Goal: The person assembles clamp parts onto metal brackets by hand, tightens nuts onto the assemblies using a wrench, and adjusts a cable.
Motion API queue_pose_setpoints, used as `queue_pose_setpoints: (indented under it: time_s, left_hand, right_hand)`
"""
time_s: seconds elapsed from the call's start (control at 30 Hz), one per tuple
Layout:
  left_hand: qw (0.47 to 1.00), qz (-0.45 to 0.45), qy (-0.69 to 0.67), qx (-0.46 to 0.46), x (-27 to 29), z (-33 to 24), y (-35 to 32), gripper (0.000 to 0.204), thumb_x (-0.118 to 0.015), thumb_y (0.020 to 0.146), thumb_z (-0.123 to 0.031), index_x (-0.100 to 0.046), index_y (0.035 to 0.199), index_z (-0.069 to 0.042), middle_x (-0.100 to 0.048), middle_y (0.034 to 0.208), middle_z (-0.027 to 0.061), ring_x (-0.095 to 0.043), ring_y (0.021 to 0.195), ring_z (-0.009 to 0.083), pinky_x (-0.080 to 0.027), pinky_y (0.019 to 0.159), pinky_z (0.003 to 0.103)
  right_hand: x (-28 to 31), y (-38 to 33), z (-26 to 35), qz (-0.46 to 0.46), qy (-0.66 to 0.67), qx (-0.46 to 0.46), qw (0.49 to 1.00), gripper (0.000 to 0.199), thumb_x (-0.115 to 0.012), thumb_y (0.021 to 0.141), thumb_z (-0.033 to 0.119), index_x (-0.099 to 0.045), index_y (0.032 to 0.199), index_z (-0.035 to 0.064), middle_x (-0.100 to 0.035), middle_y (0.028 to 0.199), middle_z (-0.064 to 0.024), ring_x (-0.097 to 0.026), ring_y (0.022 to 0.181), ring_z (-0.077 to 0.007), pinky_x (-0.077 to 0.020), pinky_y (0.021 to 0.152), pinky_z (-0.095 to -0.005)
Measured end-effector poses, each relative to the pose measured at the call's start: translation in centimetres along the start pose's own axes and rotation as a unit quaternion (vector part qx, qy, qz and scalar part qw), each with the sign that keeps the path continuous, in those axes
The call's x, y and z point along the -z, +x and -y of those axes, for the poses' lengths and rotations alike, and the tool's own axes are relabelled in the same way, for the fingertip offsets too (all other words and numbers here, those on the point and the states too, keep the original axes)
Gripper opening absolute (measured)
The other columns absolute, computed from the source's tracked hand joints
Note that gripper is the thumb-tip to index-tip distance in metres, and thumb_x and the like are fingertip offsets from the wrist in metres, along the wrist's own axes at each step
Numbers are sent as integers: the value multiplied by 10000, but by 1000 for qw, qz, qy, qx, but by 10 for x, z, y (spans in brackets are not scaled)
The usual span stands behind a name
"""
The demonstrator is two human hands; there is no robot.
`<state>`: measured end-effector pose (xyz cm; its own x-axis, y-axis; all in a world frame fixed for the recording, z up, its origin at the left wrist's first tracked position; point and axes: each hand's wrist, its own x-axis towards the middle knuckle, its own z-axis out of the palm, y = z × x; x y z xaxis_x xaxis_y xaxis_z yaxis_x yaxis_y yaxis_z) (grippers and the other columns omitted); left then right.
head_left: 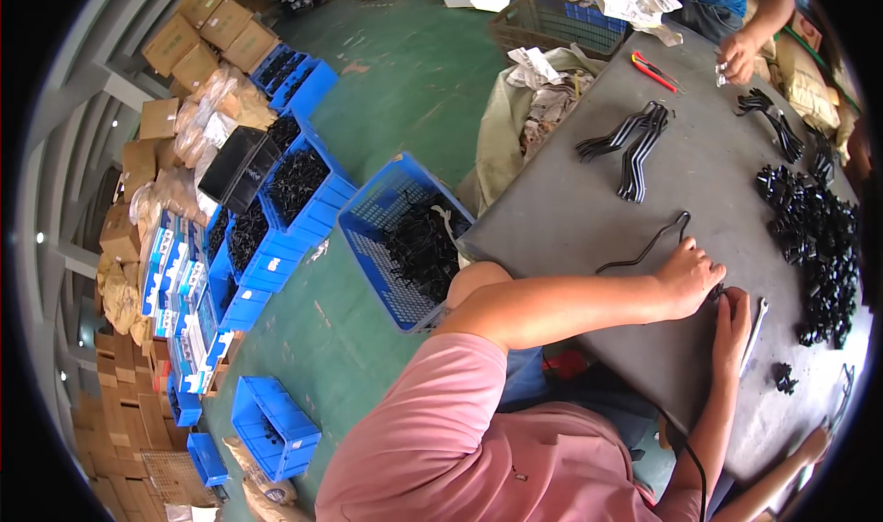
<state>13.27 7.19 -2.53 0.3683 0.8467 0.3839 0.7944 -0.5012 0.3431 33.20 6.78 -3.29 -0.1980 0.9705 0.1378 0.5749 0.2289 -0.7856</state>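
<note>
My left hand (pixel 690 278) presses down on one end of a bent black wire hanger (pixel 648 244) that lies on the grey table (pixel 570 200). Right beside it, my right hand (pixel 733 324) pinches a small black clip (pixel 716 293) against that same end of the wire. A pale flat strip (pixel 755 334) lies along the outer side of my right hand. The pile of black clips (pixel 819 255) is just beyond both hands.
A stack of black hangers (pixel 635 145) lies mid-table, with more hangers (pixel 774 119) and a red-handled tool (pixel 653 69) farther off. Another person's hand (pixel 738 57) works at the far end. A blue crate (pixel 395 237) of black parts stands on the green floor beside the table; cardboard boxes (pixel 198 30) line the wall.
</note>
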Motion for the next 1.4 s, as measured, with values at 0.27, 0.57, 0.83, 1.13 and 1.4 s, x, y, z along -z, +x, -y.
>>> queue_pose_setpoints:
  time_s: [0.27,0.57,0.83,1.13,1.4]
  left_hand:
    - [1000,9,8,1,-8,-2,-1,236,-608,844,-145,-652,1057,-54,-732,924,129,-680,968,274,-386,987,457]
    - [999,23,25,9,-5,-4,0,260,-598,862,-137,-629,1105,-52,-724,936,110,-674,979,260,-382,988,442]
    - [999,29,42,14,-4,-7,1,269,-592,862,-134,-627,1116,-54,-724,947,110,-673,979,262,-381,979,439]
    - [998,35,57,18,-5,-6,-1,290,-599,869,-152,-633,1143,-60,-722,958,113,-671,981,264,-381,979,447]
    - [997,18,69,39,-11,-12,1,283,-647,841,-180,-653,1108,-87,-735,965,110,-685,1013,263,-389,972,449]
  right_hand:
    - [5,5,-22,40,-36,-24,998,132,-566,1022,75,-594,1133,10,-591,969,-34,-531,849,-168,-454,791,-313]
    - [6,2,-9,-19,-9,-20,1000,157,-562,1047,159,-622,1142,51,-546,840,9,-453,670,-97,-396,607,-279]
    - [6,4,-27,32,69,78,994,213,-553,1065,205,-595,1162,20,-597,967,-30,-514,765,-116,-450,680,-276]
    - [9,6,-1,44,4,-11,999,150,-580,1045,163,-603,1110,30,-604,914,-9,-513,746,-108,-455,711,-276]
    - [12,3,3,17,64,32,997,202,-575,1050,205,-615,1097,13,-600,867,-37,-534,728,-122,-458,683,-291]
